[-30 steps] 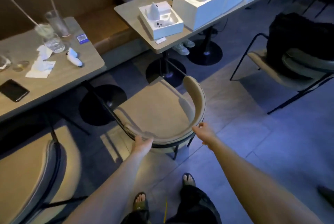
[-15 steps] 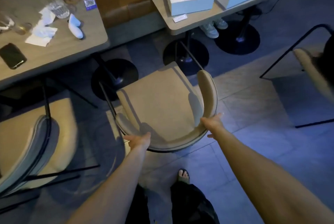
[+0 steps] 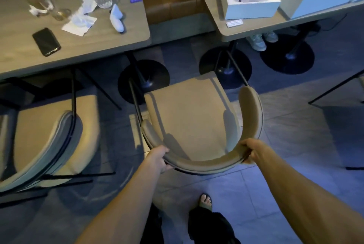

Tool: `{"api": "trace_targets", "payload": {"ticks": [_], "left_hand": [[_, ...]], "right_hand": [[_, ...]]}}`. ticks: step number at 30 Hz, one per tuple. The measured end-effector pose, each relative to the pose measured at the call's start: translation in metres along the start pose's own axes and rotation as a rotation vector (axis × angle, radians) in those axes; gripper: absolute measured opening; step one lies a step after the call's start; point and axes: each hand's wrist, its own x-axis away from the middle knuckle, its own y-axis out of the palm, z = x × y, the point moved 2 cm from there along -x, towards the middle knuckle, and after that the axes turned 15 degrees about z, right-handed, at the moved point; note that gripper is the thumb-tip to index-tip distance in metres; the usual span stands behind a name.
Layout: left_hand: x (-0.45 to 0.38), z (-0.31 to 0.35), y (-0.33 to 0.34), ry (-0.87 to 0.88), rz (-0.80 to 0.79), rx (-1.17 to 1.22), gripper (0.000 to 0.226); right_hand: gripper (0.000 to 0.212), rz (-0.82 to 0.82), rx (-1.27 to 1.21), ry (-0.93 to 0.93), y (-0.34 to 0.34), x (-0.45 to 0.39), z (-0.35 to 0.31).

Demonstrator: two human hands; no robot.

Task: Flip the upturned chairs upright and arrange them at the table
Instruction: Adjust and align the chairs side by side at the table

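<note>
A beige padded chair (image 3: 189, 117) with a curved backrest and thin black legs stands upright on the floor, facing the gap between two tables. My left hand (image 3: 158, 158) grips the left part of its backrest. My right hand (image 3: 251, 152) grips the right part. The wooden table (image 3: 23, 50) at the left has its right corner just beyond the chair's front. A second beige chair (image 3: 49, 141) stands upright at the left, its seat partly under that table.
On the left table lie a black phone (image 3: 46, 41), napkins, glasses and a white object (image 3: 117, 18). The right table (image 3: 232, 31) carries white boxes (image 3: 250, 7). Black pedestal bases (image 3: 143, 80) stand ahead of the chair. Another person's shoes (image 3: 258, 41) show under the right table. My feet are below.
The chair has moved forward toward the tables, with both hands still on its backrest. My view has closed in on the tables and tipped downward.
</note>
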Motion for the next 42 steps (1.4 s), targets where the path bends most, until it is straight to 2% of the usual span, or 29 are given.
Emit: {"api": "trace_targets", "payload": {"ticks": [3, 8, 14, 25, 28, 32, 42], "left_hand": [[-0.016, 0.013, -0.02, -0.007, -0.002, 0.018, 0.041], [-0.048, 0.039, -0.061, -0.028, 0.015, 0.02, 0.043], [-0.073, 0.072, -0.111, -0.031, 0.032, 0.048, 0.042], [-0.122, 0.126, -0.178, 0.0, 0.062, 0.058, 0.043], [-0.131, 0.137, -0.185, 0.011, 0.065, 0.058, 0.042], [-0.139, 0.152, -0.193, 0.02, 0.069, 0.022, 0.045], [-0.156, 0.17, -0.207, 0.056, 0.073, 0.054, 0.045]], "right_hand": [[0.015, -0.017, 0.018, -0.019, 0.021, 0.012, 0.004], [0.039, -0.09, -0.007, -0.009, 0.068, 0.026, 0.012], [0.048, -0.107, -0.008, -0.044, 0.125, 0.037, 0.02], [0.053, -0.156, 0.008, -0.046, 0.209, 0.086, 0.024], [0.049, -0.162, 0.023, -0.03, 0.227, 0.092, 0.018], [0.053, -0.125, 0.045, -0.079, 0.245, 0.091, 0.014], [0.049, -0.083, 0.037, -0.056, 0.267, 0.099, 0.009]]}}
